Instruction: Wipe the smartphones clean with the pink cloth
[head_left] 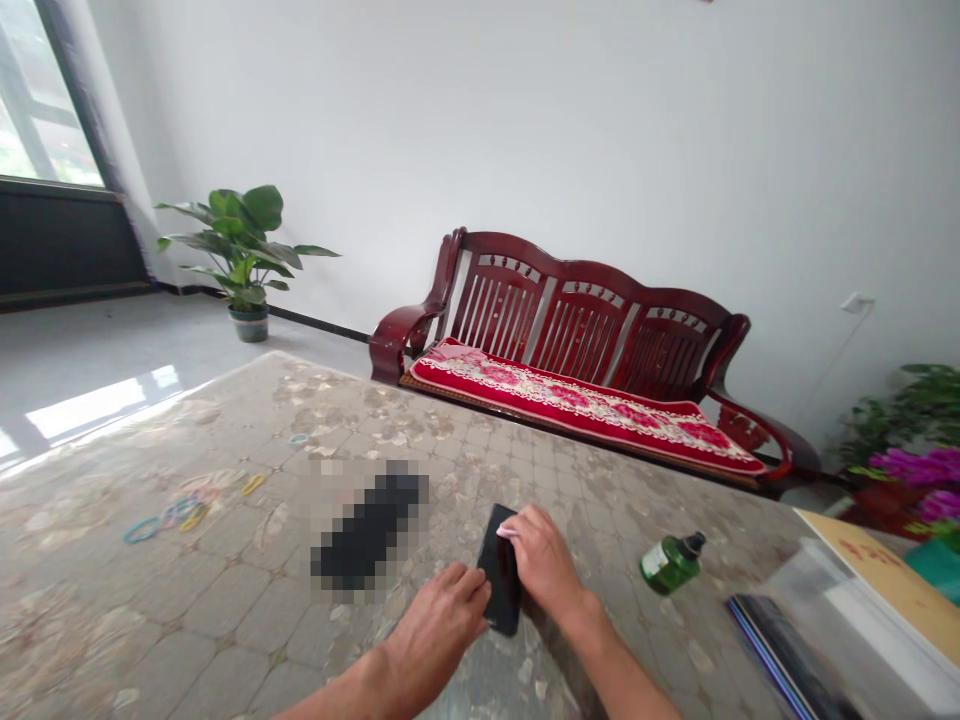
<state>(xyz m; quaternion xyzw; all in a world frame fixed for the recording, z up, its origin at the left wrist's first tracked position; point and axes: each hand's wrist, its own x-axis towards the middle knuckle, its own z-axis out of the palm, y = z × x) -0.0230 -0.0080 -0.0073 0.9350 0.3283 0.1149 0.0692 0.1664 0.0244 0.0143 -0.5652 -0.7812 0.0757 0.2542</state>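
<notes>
A black smartphone (504,590) lies on the patterned tablecloth (247,610), its glossy dark face upward. Along its left edge, the fingers of my left hand (448,622) are closed and steady it. My right hand (541,560) is over the phone's upper right part, with the fingers pinched on a small pale wipe (508,532) against the screen. Most of the wipe is hidden under my fingers, so its material is hard to make out.
Left of the phone is a pixelated dark oblong thing (367,530). Several coloured hair ties (184,512) lie farther left. A green bottle (671,563) stands to the right, near a dark flat stack (787,655) and a clear box (847,590). Beyond the table is a wooden bench (577,310).
</notes>
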